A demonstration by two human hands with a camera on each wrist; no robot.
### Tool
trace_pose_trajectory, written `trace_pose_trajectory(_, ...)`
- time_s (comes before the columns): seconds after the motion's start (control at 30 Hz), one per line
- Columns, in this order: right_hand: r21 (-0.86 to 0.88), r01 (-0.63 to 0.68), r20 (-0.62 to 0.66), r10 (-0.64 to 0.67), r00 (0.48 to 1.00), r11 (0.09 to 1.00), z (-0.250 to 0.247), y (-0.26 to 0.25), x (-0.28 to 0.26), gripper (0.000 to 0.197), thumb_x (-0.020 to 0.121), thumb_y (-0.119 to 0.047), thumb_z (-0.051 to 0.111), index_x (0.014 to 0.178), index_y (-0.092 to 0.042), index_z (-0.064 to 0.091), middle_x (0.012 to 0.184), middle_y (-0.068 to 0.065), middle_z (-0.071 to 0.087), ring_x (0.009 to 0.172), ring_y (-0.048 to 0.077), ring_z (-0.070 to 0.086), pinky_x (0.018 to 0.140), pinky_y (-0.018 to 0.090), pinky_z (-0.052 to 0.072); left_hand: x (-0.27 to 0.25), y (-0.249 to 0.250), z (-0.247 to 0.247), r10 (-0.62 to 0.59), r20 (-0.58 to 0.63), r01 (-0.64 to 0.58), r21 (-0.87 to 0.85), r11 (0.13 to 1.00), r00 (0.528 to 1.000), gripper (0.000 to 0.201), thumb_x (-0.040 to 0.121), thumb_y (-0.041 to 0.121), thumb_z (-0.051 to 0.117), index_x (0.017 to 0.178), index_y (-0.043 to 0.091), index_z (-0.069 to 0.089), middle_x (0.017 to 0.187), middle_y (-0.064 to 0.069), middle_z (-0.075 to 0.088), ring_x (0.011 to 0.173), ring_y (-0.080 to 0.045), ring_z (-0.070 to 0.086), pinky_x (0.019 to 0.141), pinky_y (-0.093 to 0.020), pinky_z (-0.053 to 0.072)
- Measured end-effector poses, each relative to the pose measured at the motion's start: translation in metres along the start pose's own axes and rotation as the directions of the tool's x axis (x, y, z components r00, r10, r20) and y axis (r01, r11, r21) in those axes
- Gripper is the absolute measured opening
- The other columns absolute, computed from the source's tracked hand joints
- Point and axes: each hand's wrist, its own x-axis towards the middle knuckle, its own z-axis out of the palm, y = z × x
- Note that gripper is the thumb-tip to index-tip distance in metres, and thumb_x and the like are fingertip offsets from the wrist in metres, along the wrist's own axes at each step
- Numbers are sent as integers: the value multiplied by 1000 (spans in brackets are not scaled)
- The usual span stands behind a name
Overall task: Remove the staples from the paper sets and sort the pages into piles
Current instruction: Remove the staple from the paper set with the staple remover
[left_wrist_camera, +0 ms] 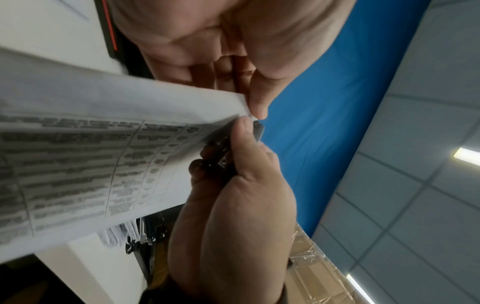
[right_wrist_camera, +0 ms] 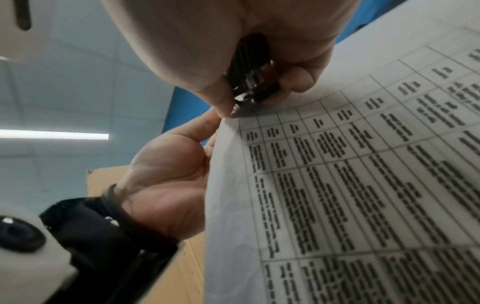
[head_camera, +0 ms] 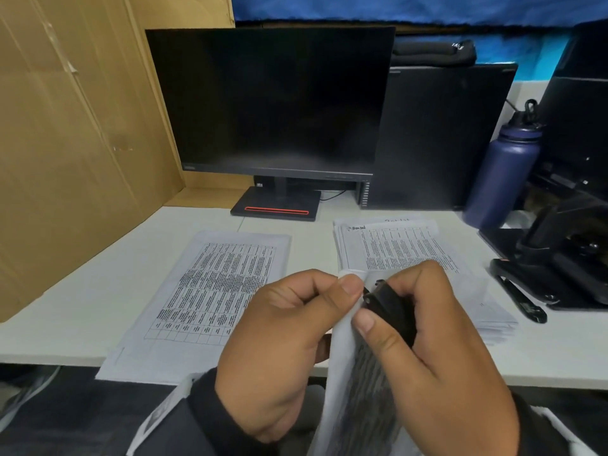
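A pile of printed pages (head_camera: 210, 291) was laid flat on the white surface (head_camera: 82, 301) at the left. At near centre, the top corner of a paper set (head_camera: 342, 350) was pinched by the left hand (head_camera: 283, 350). Just right, a black staple remover (head_camera: 391, 311) was gripped by the right hand (head_camera: 437, 353) against that corner, with another pile (head_camera: 401, 248) seen beyond.

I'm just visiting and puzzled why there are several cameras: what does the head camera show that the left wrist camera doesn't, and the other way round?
Only the head view shows the desk layout: a dark monitor, two paper piles on the white desk, and a blue bottle.

Only the left wrist view shows the ceiling lights and, close up, the left thumb pinching the very corner of the paper set.

Both show the left hand holding the sheets and the right hand gripping the black staple remover at that corner.
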Motion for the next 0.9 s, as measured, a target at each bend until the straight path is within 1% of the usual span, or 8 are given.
trace_pose_trajectory(0.13, 39, -12, 21, 11, 1000, 999, 2, 1, 2, 21, 85, -45, 59, 93, -34, 43, 84, -12, 53, 81, 9, 57, 68, 17, 44, 3, -4, -1, -96, 16, 97, -108, 989, 995, 20, 77, 23, 84, 79, 7, 73, 81, -18, 68, 68, -22, 62, 71, -34, 54)
trace_pose_trajectory(0.2, -41, 67, 18, -66, 998, 997, 3, 3, 3, 20, 89, -38, 59, 91, -33, 39, 84, -13, 48, 79, 8, 53, 68, 16, 42, 5, -7, -2, -128, 20, 130, -162, 978, 992, 23, 75, 26, 77, 82, 5, 73, 85, -20, 70, 71, -23, 65, 72, -34, 57)
trace_pose_trajectory(0.3, -176, 181, 28, -179, 984, 968, 3, 5, 4, 20, 92, -34, 57, 93, -30, 38, 88, -11, 40, 78, 7, 46, 64, 20, 39, 5, -8, -3, -120, 8, 120, -190, 975, 993, 40, 81, 26, 78, 96, -9, 67, 97, -26, 68, 83, -29, 64, 80, -37, 55)
trace_pose_trajectory(0.43, -173, 206, 28, -205, 978, 963, -2, 3, 6, 18, 92, -33, 58, 93, -27, 42, 89, -11, 39, 77, 8, 45, 62, 22, 39, 4, 0, 0, -26, 3, 26, -93, 995, 1000, 29, 80, 29, 83, 71, 9, 65, 79, -18, 61, 69, -22, 55, 67, -33, 49)
trace_pose_trajectory(0.5, -138, 174, 9, -175, 985, 975, -2, 1, 6, 19, 90, -34, 60, 92, -28, 42, 88, -12, 40, 78, 8, 47, 64, 23, 39, 4, 4, 3, -15, -6, 15, -65, 998, 1000, 27, 76, 32, 79, 66, 12, 64, 74, -16, 60, 64, -20, 56, 62, -31, 50)
trace_pose_trajectory(0.67, -134, 150, -56, -159, 986, 980, 1, -2, 2, 19, 88, -31, 62, 91, -24, 45, 88, -9, 41, 82, 13, 46, 68, 28, 40, 0, 1, 5, 4, -12, -4, -5, 1000, 1000, 39, 75, 40, 74, 75, 1, 65, 75, -18, 59, 65, -25, 53, 59, -29, 48)
trace_pose_trajectory(0.77, -155, 156, -111, -174, 978, 975, 0, -6, 2, 19, 86, -26, 65, 92, -20, 48, 88, -6, 42, 81, 15, 46, 69, 30, 40, -1, 4, 3, 82, 26, -83, 76, 994, 996, 29, 80, 35, 80, 70, 11, 68, 66, -10, 61, 59, -18, 56, 55, -24, 51)
trace_pose_trajectory(0.9, -24, 88, -105, -90, 990, 996, -4, -8, 3, 19, 84, -27, 72, 87, -23, 53, 84, -9, 50, 79, 10, 52, 65, 24, 41, 0, 4, 1, 153, 42, -157, 152, 976, 987, 25, 84, 32, 77, 68, 14, 69, 68, -12, 61, 62, -22, 55, 60, -29, 51)
